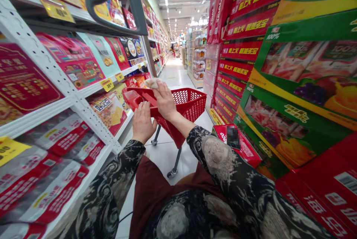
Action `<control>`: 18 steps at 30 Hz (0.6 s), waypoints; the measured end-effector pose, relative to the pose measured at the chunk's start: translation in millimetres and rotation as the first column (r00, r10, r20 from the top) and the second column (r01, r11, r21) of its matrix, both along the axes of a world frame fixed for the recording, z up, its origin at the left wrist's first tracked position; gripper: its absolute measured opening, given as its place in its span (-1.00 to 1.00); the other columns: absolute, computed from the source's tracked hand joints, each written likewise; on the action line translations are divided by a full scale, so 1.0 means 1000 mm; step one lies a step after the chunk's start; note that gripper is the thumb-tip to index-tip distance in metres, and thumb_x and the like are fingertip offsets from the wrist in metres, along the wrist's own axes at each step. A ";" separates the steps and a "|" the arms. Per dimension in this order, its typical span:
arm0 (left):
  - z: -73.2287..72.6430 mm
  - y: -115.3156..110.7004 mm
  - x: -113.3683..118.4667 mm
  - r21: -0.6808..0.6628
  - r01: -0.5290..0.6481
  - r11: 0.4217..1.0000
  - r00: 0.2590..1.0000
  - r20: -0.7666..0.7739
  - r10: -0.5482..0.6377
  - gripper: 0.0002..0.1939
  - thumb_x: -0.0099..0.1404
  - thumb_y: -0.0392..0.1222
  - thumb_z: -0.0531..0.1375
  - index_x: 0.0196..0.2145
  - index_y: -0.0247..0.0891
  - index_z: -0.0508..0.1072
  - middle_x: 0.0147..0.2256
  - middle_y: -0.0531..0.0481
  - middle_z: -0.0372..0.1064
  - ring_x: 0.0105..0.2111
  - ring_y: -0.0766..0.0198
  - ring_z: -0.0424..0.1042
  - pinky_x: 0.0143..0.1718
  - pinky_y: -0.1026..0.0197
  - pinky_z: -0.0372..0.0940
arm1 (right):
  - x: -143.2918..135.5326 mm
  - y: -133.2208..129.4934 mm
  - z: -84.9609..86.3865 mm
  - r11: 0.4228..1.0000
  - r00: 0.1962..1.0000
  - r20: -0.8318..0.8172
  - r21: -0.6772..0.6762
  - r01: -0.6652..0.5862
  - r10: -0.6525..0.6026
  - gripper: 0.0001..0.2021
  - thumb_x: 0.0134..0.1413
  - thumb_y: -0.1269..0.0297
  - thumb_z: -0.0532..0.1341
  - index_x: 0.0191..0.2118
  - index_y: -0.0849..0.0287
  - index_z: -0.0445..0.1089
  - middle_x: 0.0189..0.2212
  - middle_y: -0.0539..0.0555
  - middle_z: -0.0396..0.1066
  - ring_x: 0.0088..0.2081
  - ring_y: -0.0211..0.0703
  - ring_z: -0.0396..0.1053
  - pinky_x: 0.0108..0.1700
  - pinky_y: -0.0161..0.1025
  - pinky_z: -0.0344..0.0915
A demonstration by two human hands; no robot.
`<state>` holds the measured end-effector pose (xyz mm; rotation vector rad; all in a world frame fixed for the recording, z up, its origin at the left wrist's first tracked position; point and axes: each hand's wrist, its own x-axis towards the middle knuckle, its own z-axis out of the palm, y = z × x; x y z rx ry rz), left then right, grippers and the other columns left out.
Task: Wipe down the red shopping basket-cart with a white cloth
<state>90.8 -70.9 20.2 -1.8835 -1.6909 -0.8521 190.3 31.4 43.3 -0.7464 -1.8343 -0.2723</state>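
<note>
A red plastic shopping cart (191, 99) with grey legs and casters stands in front of me in the aisle. My left hand (143, 121) rests on the near left rim of the cart, its fingers stretched forward and holding nothing else. A pale, crumpled cloth (153, 82) lies under the fingertips of my right hand (165, 101), which presses it at the cart's red handle end. The underside of the right fingers is partly hidden.
Shelves (83, 92) with boxed and bagged goods line the left. Stacked red boxes (237, 67) and green juice cartons (304, 97) rise on the right, with a red box (245, 149) low beside them. A dark grey looped handle (141, 8) hangs at the upper left.
</note>
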 end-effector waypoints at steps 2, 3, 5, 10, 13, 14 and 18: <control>0.000 0.000 0.000 0.000 0.001 1.000 1.000 -0.003 -0.001 -0.28 0.13 -0.22 0.10 0.21 -0.55 0.05 0.20 -0.41 0.07 0.26 -0.08 -0.03 0.23 -0.12 -0.06 | -0.005 0.005 0.019 1.000 1.000 -0.019 0.000 -0.007 0.007 -0.60 0.25 0.42 -0.06 0.16 0.14 0.21 0.28 0.04 -0.01 0.34 -0.13 -0.32 0.33 -0.04 -0.11; 0.000 0.000 0.000 0.002 0.001 1.000 1.000 -0.002 -0.001 -0.29 0.13 -0.22 0.10 0.21 -0.54 0.05 0.20 -0.41 0.08 0.25 -0.08 -0.02 0.23 -0.12 -0.06 | -0.006 0.006 0.022 1.000 1.000 -0.026 -0.007 -0.015 0.015 -0.59 0.25 0.43 -0.07 0.17 0.15 0.21 0.28 0.05 -0.02 0.34 -0.14 -0.31 0.33 -0.04 -0.11; 0.000 -0.001 0.000 0.006 0.000 1.000 1.000 0.003 0.000 -0.28 0.12 -0.23 0.10 0.21 -0.52 0.04 0.19 -0.39 0.09 0.25 -0.07 -0.01 0.23 -0.13 -0.05 | -0.005 0.003 0.016 0.999 0.998 -0.043 -0.037 -0.038 0.036 -0.59 0.24 0.43 -0.07 0.18 0.16 0.20 0.28 0.06 -0.03 0.34 -0.15 -0.29 0.33 -0.06 -0.11; 0.000 0.000 0.000 0.004 0.002 1.000 1.000 0.001 -0.002 -0.26 0.11 -0.22 0.11 0.22 -0.51 0.03 0.20 -0.38 0.08 0.25 -0.07 -0.01 0.23 -0.13 -0.05 | 0.009 -0.016 -0.049 0.981 0.990 -0.059 -0.140 -0.138 0.131 -0.51 0.16 0.49 0.00 0.20 0.12 0.16 0.28 0.06 -0.03 0.33 -0.16 -0.20 0.31 -0.14 -0.03; -0.001 0.001 -0.001 0.001 0.002 1.000 1.000 -0.001 -0.002 -0.25 0.11 -0.23 0.11 0.23 -0.48 0.01 0.20 -0.37 0.08 0.26 -0.06 -0.02 0.23 -0.14 -0.07 | 0.019 -0.017 -0.077 0.972 0.988 -0.072 -0.182 -0.146 0.135 -0.52 0.11 0.51 0.04 0.17 0.16 0.22 0.28 0.10 -0.02 0.32 -0.11 -0.18 0.32 -0.09 -0.09; -0.001 0.001 -0.001 -0.001 0.002 1.000 1.000 0.000 -0.002 -0.25 0.10 -0.23 0.11 0.23 -0.47 0.01 0.20 -0.37 0.08 0.26 -0.06 -0.03 0.24 -0.14 -0.08 | 0.022 -0.015 -0.082 0.970 0.990 -0.074 -0.201 -0.136 0.123 -0.53 0.10 0.52 0.04 0.15 0.19 0.24 0.28 0.12 -0.01 0.32 -0.10 -0.18 0.32 -0.07 -0.10; -0.002 0.002 -0.002 -0.011 0.009 1.000 1.000 0.007 -0.009 -0.25 0.11 -0.22 0.10 0.23 -0.49 0.01 0.21 -0.38 0.07 0.26 -0.07 -0.05 0.25 -0.15 -0.11 | 0.033 -0.005 -0.080 0.944 0.994 -0.107 -0.325 -0.054 0.019 -0.56 0.10 0.53 0.00 0.11 0.27 0.27 0.27 0.19 -0.01 0.31 -0.09 -0.14 0.31 -0.05 -0.06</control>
